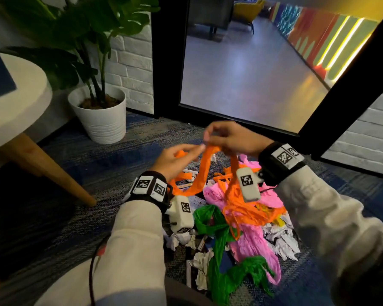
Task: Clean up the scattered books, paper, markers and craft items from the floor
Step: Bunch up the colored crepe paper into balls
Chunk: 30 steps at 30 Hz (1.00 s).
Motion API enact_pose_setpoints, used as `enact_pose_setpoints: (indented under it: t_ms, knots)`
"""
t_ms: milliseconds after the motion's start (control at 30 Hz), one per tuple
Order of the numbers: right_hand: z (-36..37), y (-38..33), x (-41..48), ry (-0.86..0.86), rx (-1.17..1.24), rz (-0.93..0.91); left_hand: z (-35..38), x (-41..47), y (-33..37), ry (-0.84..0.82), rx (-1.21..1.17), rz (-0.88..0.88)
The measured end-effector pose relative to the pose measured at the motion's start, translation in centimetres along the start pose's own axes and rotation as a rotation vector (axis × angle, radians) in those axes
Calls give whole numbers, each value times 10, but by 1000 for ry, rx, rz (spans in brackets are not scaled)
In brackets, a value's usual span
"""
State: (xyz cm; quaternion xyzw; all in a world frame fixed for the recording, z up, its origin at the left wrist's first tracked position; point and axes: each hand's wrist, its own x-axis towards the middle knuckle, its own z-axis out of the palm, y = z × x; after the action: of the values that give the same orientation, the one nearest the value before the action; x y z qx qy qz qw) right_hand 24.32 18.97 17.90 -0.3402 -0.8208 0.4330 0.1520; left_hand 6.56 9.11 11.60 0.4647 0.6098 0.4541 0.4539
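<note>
Above the carpet floor [119,168], both grips hold one orange paper streamer [202,173] in the air. The left grip [177,160] pinches it with the fingertips, and the right grip [230,140] pinches it slightly higher. The streamer hangs down into a pile of crumpled paper [252,239] on the floor, near a white plant pot [102,120].
</note>
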Motion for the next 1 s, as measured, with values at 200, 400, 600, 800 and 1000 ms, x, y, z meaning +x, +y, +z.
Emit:
enact_pose_setpoints:
  t_ms: [200,400,600,800,1000]
  knots:
    - [4,-14,17,380,150,-219,-2,1,19,70,-389,76]
    - [42,12,1,148,164,48,-21,3,24,252,-728,2]
    - [67,70,-34,-272,119,386,-36,7,23,410,-853,227]
    - [20,101,-26,-143,-678,376,-25,11,22,364,-495,295]
    - [-9,17,-17,11,21,128,15,10,9,-21,75,177]
